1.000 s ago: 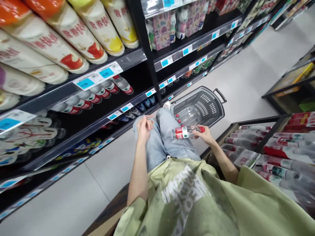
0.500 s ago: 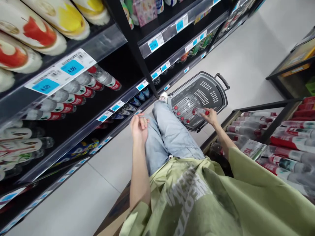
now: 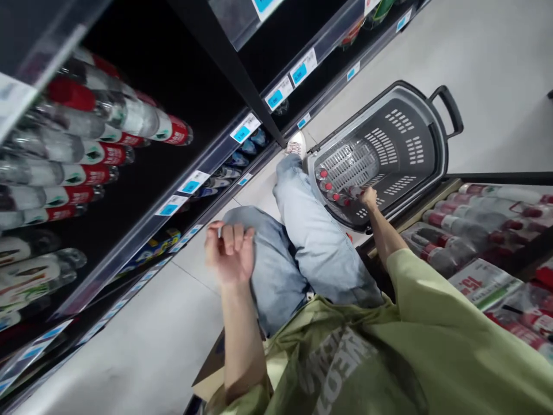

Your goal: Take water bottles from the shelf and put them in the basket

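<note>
Inside the grey shopping basket (image 3: pixel 440 151), my right hand (image 3: pixel 369 197) is closed around a clear water bottle (image 3: pixel 355 190), of which only part shows past the fingers. Several bottles with red caps (image 3: pixel 328 186) stand in the near end of the basket, beside the held one. My left hand (image 3: pixel 232 248) is raised over my left knee, palm up, its fingers loosely curled and apart, with nothing in it. The basket rests on the floor past my legs, its black handle (image 3: pixel 453 112) folded out at the far end.
Shelves on the left hold rows of red-labelled water bottles (image 3: pixel 95 155) above price tags (image 3: pixel 190 183). On the right, a low display holds more bottles (image 3: pixel 458 227) and a price sign (image 3: pixel 484 282). My shoe (image 3: pixel 296 146) is between shelf and basket. A cardboard box (image 3: pixel 211 369) lies behind me.
My right hand has lowered the bottle deeper into the basket. My left hand has turned palm up with its fingers loosened. The view has shifted closer to the basket and lower shelves.
</note>
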Demonstrator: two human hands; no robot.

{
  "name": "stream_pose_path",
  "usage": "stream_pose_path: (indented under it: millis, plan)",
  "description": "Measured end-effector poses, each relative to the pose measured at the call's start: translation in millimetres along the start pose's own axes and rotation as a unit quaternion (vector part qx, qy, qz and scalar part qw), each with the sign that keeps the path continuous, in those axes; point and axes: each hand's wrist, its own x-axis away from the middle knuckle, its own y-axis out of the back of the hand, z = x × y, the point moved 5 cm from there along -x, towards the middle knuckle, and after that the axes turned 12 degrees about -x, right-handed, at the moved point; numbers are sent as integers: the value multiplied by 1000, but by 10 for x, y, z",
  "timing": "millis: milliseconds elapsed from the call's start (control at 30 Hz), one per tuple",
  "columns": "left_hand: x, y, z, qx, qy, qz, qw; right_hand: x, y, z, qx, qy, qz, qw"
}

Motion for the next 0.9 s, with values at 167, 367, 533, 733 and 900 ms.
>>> stream_pose_path:
  millis: [167, 367, 533, 733, 900]
  plan:
    - [-26, 181, -54, -22, -11, 17, 1000, -117, -358, 21, 18, -30, 32, 999]
    - [-65, 121, -10, -32, -7, 30, 999, -208, -344, 116, 28, -34, 66, 997]
    - [-74, -49, 98, -52, -26, 34, 998, -138, -80, 353, 37, -1, 54, 998]
    - [-21, -235, 183, -51, -46, 70, 995, 210, 550, 1099, -130, 259, -55, 956]
    - [-18, -329, 146, 35, -3, 43, 998, 1230, 991, 2014, -250, 509, -81, 820]
